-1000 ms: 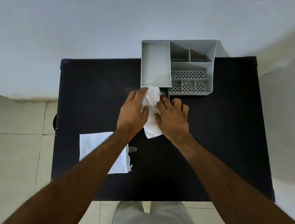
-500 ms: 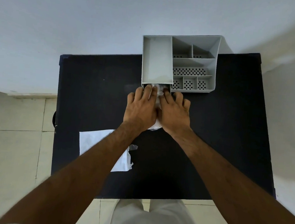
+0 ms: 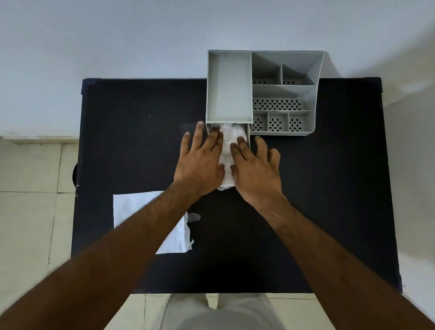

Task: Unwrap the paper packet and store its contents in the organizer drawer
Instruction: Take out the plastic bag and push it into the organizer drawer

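The crumpled white contents (image 3: 227, 150) lie largely under the left hand (image 3: 200, 163) and right hand (image 3: 256, 173); only a strip between them shows, and what the material is cannot be determined. The pulled-out grey plastic drawer (image 3: 247, 138) is mostly covered; its front edge is hidden. The left forearm overlaps the flat white paper sheet (image 3: 138, 210) on the black bench (image 3: 124, 135). Both elbows run past the lower picture edge.

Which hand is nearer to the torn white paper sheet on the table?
Left. The left hand is just above the paper sheet; the right hand is further right.
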